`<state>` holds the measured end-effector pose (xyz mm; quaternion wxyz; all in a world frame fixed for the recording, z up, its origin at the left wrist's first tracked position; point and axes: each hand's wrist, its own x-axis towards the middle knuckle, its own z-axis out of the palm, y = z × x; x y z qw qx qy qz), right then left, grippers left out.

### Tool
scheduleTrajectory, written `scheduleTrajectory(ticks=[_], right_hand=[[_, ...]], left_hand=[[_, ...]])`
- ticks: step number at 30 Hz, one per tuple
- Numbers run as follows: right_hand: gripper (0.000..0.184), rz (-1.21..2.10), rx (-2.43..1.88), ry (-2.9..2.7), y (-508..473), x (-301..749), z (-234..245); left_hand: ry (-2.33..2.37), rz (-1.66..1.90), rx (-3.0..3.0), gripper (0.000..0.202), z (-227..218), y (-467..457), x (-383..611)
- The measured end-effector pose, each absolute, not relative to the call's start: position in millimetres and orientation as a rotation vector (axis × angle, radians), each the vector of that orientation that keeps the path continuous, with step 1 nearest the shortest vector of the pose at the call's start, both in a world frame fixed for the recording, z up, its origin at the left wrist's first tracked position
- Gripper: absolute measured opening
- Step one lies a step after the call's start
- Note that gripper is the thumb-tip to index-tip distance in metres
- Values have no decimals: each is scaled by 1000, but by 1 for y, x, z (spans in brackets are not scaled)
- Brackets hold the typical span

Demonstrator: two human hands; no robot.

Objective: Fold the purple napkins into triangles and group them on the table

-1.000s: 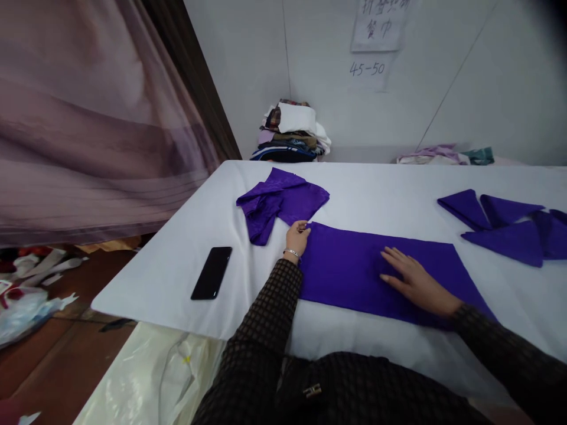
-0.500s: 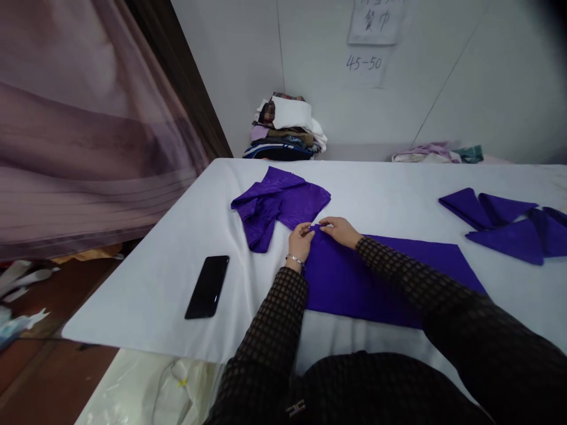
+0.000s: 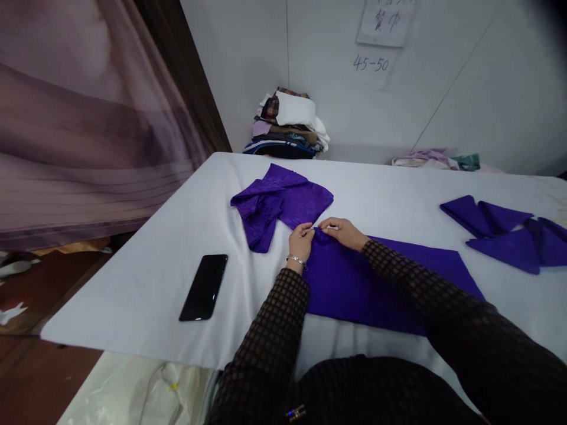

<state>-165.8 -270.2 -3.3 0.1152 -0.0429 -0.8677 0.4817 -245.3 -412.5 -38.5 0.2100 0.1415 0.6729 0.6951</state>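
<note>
A purple cloth (image 3: pixel 354 289) lies folded into a long rectangle on the white-covered table in front of me. At its far left corner, my left hand (image 3: pixel 301 241) pinches the edge between thumb and fingers. Close beside it, my right hand (image 3: pixel 341 230) grips the same edge, fingertips pressed together, with a small bit of fabric raised between the two hands. My right forearm covers part of the cloth. Just beyond my hands rests a crumpled purple cloth (image 3: pixel 283 200), loosely heaped.
A black phone (image 3: pixel 204 287) lies on the white tablecloth (image 3: pixel 146 283) to the left. Several folded purple cloths (image 3: pixel 509 242) are at the right. Behind the table stand a clothes pile (image 3: pixel 287 127) and more fabric (image 3: pixel 425 158) by the wall. A curtain (image 3: pixel 88 136) hangs at the left.
The view has tilted and shifted slightly. Both hands still pinch the cloth's corner, and the fabric between their fingers is bunched a little differently.
</note>
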Motion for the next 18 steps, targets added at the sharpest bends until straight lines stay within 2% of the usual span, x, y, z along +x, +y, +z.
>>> scheduleTrajectory(ticks=[14, 18], right_hand=[[16, 1359, -233, -2595, -270, -176, -8], [22, 1375, -202, -2562, -269, -179, -13]], left_hand=[[1895, 1919, 404, 21, -32, -412, -242], [1888, 1902, 413, 18, -30, -412, -243]])
